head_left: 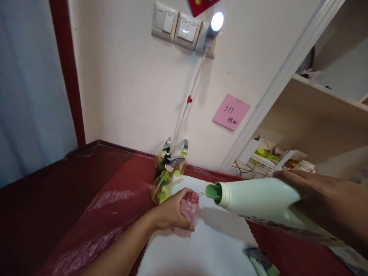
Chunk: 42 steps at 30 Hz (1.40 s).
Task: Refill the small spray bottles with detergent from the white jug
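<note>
My left hand [172, 211] is wrapped round a small pink clear bottle [191, 209] that stands uncapped on a white cloth [212, 245]. My right hand [316, 195] grips a big pale green jug [258, 201] and tips it on its side. Its green spout [213, 193] points at the pink bottle's mouth, and a thin stream runs from the spout to that mouth.
Several spray bottles [169, 168] stand against the wall behind the pink bottle. The table [94, 199] is dark red under clear plastic film. A pink sticky note [231, 112], switches [175, 26] and a lit plug-in lamp [216, 22] are on the wall. Cluttered shelves [276, 157] stand at right.
</note>
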{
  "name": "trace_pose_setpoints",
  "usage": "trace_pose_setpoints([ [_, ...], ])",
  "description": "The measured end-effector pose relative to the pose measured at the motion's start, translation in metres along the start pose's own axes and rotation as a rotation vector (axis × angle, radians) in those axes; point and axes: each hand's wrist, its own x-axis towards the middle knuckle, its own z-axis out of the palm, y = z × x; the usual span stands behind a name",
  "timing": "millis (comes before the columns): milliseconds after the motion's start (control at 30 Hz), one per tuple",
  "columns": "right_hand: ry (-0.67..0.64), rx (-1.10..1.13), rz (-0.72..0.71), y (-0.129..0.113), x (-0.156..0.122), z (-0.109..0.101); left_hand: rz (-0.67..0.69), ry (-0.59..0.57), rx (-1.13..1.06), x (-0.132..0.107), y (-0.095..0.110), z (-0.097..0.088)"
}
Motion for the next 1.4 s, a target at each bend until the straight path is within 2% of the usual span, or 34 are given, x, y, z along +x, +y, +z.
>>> trace_pose_setpoints([
  [100, 0.031, -0.054, -0.112, 0.0004, 0.0012, 0.0005, -0.002, 0.003, 0.010, -0.0002, 0.0009, -0.0002],
  [200, 0.062, -0.064, -0.134, -0.0014, 0.0043, -0.0010, -0.010, 0.001, 0.011, -0.0001, 0.0007, 0.0000],
  [333, 0.085, -0.074, -0.130, -0.0033, 0.0060, -0.0026, -0.022, -0.011, 0.001, 0.0000, -0.0006, 0.0003],
  [633, -0.029, -0.045, -0.099, 0.0009, 0.0012, -0.0008, 0.007, -0.009, 0.012, 0.0008, -0.0020, -0.0013],
  [900, -0.066, -0.034, -0.070, -0.0001, 0.0008, -0.0013, 0.005, -0.010, 0.000, 0.0007, -0.0035, -0.0009],
  [1067, -0.019, -0.057, -0.091, -0.0014, 0.0016, -0.0027, 0.012, -0.015, -0.012, 0.0013, -0.0032, 0.0000],
  [1400, -0.016, -0.019, -0.095, -0.0015, 0.0026, -0.0019, -0.032, -0.018, -0.021, 0.0000, 0.0000, 0.0009],
])
